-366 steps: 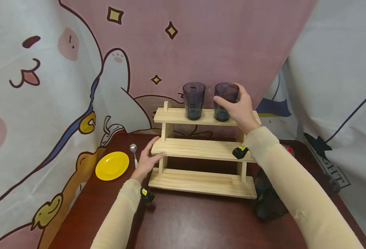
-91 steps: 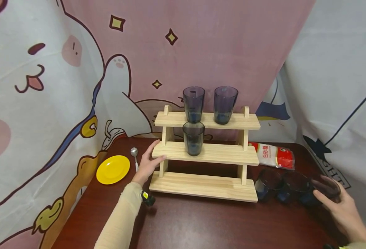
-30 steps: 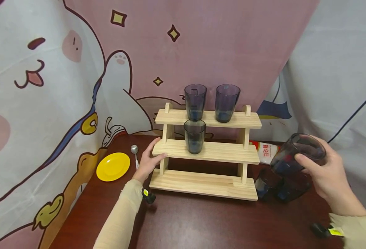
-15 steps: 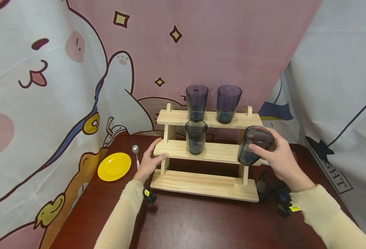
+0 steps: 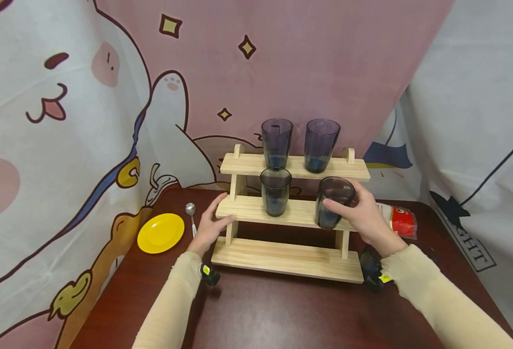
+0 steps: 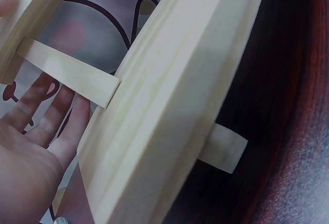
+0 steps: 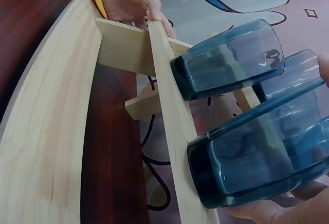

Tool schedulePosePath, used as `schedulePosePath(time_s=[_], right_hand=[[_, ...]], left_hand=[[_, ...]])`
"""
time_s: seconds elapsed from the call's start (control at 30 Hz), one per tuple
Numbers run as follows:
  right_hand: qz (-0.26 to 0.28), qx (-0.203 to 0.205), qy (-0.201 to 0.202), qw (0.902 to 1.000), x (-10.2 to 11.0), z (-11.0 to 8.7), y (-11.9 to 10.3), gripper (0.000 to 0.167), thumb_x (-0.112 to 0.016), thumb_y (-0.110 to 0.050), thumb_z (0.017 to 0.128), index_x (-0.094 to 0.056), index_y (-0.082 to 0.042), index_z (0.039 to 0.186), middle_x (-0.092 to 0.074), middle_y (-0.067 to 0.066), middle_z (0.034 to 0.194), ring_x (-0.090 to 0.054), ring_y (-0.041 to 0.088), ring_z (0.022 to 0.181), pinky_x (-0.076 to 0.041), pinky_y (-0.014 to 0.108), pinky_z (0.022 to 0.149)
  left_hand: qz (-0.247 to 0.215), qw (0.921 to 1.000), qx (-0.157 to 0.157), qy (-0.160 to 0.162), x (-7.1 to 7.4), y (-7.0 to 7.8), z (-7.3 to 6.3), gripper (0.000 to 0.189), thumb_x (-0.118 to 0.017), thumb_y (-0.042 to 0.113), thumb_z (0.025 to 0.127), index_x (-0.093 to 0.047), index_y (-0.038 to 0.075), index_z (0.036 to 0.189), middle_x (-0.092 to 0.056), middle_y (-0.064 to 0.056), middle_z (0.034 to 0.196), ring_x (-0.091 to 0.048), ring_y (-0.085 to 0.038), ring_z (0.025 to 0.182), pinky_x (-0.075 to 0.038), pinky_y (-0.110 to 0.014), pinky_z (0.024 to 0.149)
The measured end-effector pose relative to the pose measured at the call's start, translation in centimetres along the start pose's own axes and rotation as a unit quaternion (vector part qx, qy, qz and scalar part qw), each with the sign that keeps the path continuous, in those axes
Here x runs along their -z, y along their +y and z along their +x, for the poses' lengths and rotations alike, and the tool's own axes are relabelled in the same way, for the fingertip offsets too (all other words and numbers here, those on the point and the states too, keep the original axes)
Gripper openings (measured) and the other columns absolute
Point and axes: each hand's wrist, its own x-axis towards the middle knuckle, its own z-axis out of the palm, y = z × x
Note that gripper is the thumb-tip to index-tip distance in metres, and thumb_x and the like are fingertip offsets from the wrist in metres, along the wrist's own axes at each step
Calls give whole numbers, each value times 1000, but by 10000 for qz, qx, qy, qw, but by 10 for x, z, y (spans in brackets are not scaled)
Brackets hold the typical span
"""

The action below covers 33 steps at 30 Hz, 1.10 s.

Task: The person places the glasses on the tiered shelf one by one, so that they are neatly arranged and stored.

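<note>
A three-tier wooden display rack [image 5: 287,261] stands on the table. My left hand [image 5: 208,228] holds the left end of its middle shelf, thumb in front and fingers reaching behind. My right hand [image 5: 365,213] grips a dark tinted glass tumbler [image 5: 328,213], thumb on the near side, over the right part of the middle shelf. In the right wrist view the base of this gripped tumbler [image 7: 205,178] is right at the shelf. Another tumbler [image 5: 275,194] stands upright to its left. Two more, a left tumbler [image 5: 276,143] and a right tumbler [image 5: 320,145], stand on the top shelf.
Dark glasses [image 5: 369,266] on the table at the right are partly hidden by my right wrist. Behind them lies a red and white bag of sugar [image 5: 402,220]. A yellow plate [image 5: 160,233] and a spoon [image 5: 191,211] lie at the left. Printed curtains hang close behind.
Earlier my right hand released a tumbler on the top shelf; another tumbler then appeared on the middle shelf. Since then it has lifted one from the table's right and carried it left to the middle shelf.
</note>
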Motion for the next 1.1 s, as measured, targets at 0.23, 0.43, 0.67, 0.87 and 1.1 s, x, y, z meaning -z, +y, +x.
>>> schedulePosePath(time_s=[0.23,0.43,0.67,0.87,1.1], right_hand=[[-178,-59,-35,9998,-6,9,0,68,-78,-24,97,-45,-10,155,-58,16,141,-63,10,113,-55,19,88],[-147,-19,-228,9996,-12,20,2,67,-77,-29,98,-45,-13,155,-61,11,139,-64,11,118,-55,21,92],[-210,82,-269,9994,-16,28,5,66,-77,-29,98,-46,-10,154,-60,14,140,-64,11,116,-54,20,92],[-122,-70,-314,9994,-17,33,3,72,-76,-28,99,-39,-8,158,-58,19,143,-64,8,115,-55,20,91],[-418,-177,-432,9980,-16,33,1,79,-74,-32,101,-30,-9,163,-55,18,148,-61,18,124,-52,18,93]], left_hand=[[45,10000,41,-17,0,0,1,80,-80,21,95,-39,30,163,-39,-7,165,-60,-38,129,-55,-55,101],[144,9999,92,3,-1,2,2,79,-78,14,96,-38,25,164,-42,-12,164,-60,-39,128,-55,-56,101],[32,10000,-1,-25,-1,1,0,80,-81,23,95,-40,30,163,-41,-6,164,-61,-37,127,-56,-55,100],[-42,10000,-87,-11,-1,1,0,80,-83,24,93,-42,32,162,-45,-8,161,-62,-37,126,-57,-54,99],[12,10000,-21,37,-2,-1,-1,75,-83,28,93,-46,44,156,-46,-6,160,-64,-34,123,-57,-51,98]])
